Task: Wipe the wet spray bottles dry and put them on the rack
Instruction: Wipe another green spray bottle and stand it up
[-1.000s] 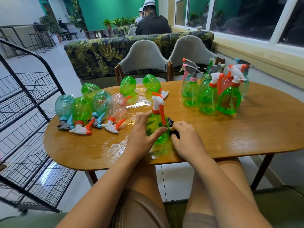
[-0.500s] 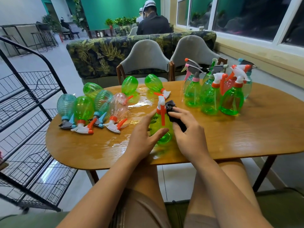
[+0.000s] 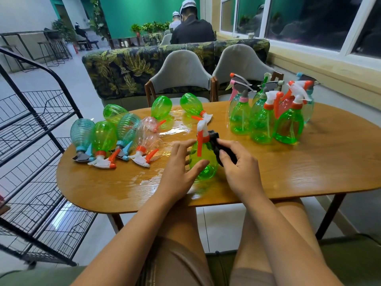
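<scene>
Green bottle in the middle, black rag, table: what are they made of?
Upright see-through green spray bottle: likely thin glossy plastic; light passes through and it shines. Crumpled black rag: soft matte cloth, probably; it bunches and folds. Oval brown table: looks like varnished wood or veneer; grain lines show under a wet shine.

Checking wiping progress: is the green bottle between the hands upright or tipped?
Upright: green bottle stands base-down on the table, trigger head on top; left hand steadies it, right hand holds black cloth.

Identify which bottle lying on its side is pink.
The clear pinkish spray bottle, rightmost of the near four; the other lying ones are green or teal.
</scene>
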